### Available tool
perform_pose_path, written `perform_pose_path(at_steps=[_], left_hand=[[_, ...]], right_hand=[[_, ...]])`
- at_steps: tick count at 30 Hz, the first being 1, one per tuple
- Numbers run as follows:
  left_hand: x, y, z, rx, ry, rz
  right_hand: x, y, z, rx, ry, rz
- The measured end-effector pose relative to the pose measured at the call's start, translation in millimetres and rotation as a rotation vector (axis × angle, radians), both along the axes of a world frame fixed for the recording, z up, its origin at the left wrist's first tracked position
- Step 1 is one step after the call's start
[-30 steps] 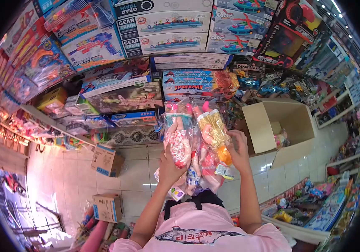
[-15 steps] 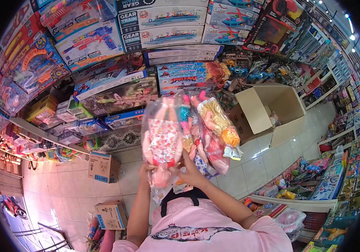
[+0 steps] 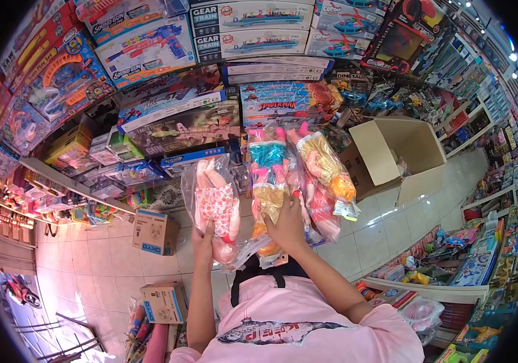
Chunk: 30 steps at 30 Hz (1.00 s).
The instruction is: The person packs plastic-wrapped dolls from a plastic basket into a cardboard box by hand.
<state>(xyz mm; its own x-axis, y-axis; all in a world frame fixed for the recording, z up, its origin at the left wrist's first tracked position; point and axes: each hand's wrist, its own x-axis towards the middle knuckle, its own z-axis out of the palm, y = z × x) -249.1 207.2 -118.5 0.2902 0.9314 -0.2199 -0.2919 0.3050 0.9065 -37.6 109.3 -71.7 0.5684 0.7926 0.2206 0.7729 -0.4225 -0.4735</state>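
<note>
In my left hand [image 3: 203, 243] is a bagged doll [image 3: 216, 206] in a white dress with red spots, held upside down, its head toward me. The fingers are closed on the bag, thumb on top. My right hand [image 3: 285, 227] grips another bagged doll [image 3: 267, 175] with a gold and teal outfit, also with its legs pointing away. To the right of that hand lies a gold-dressed doll in clear plastic [image 3: 319, 160] with orange hair, over a red-and-pink bagged doll [image 3: 321, 212]. What supports these dolls underneath is hidden.
An open cardboard box [image 3: 419, 148] stands on the tiled floor at the right. Two closed cartons [image 3: 153, 233] are on the floor at left. Stacked toy boxes [image 3: 259, 42] line the shelf ahead. Shelves of packaged toys [image 3: 476, 248] run along the right.
The spotted-dress doll has moved left and down in my left hand, away from the other dolls. My right hand has left it and moved onto the gold-and-teal doll.
</note>
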Motion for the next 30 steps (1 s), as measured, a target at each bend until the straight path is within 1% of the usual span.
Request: perform_pose_path(at_steps=[1, 2, 4, 5, 7, 11, 14, 16, 17, 19, 20, 22, 23, 24, 26, 27, 28, 30], left_hand=[[-4, -1, 0, -0.012, 0.013, 0.015], [-8, -3, -3, -0.012, 0.014, 0.016], [-11, -5, -6, 0.007, 0.015, 0.041], [-13, -6, -6, 0.007, 0.014, 0.042], [-14, -9, -7, -0.024, 0.047, 0.039], [-13, -13, -14, -0.049, 0.048, 0.053], [-12, -12, -20, -0.068, 0.061, 0.043], [-11, -11, -26, -0.102, 0.014, 0.049], [-11, -10, -29, -0.105, 0.013, 0.04], [-8, -7, -34, -0.129, -0.033, 0.041], [-9, -5, -36, -0.13, -0.034, 0.025], [-9, 2, -39, -0.161, -0.012, 0.023], [-6, 5, -29, -0.162, -0.018, 0.004], [-4, 7, -18, -0.168, -0.044, 0.002], [2, 15, -5, -0.173, -0.078, -0.017], [4, 19, -4, -0.15, -0.093, -0.018], [7, 21, 0, -0.128, -0.106, -0.017], [16, 23, 10, -0.12, -0.107, -0.038]], right_hand=[[4, 5, -6, -0.076, 0.074, -0.024], [5, 9, -13, -0.076, 0.075, -0.023], [6, 19, -19, -0.182, -0.03, -0.132], [6, 24, -19, -0.181, -0.03, -0.131], [4, 31, -19, -0.309, -0.047, -0.174], [4, 41, -19, -0.328, -0.051, -0.201], [11, 43, -17, -0.27, -0.054, -0.168], [19, 45, -23, -0.199, 0.02, -0.115], [21, 44, -24, -0.202, 0.019, -0.125], [28, 42, -24, -0.124, 0.128, -0.093], [33, 39, -27, -0.124, 0.126, -0.109], [45, 31, -32, -0.002, 0.13, 0.017], [47, 28, -21, 0.049, 0.237, 0.022], [50, 21, -8, 0.051, 0.23, 0.002], [57, 7, 17, 0.029, 0.403, 0.063], [67, -3, 11, -0.073, 0.328, 0.051], [73, -13, 16, -0.071, 0.324, 0.033], [82, -34, 26, 0.28, 0.359, 0.16]])
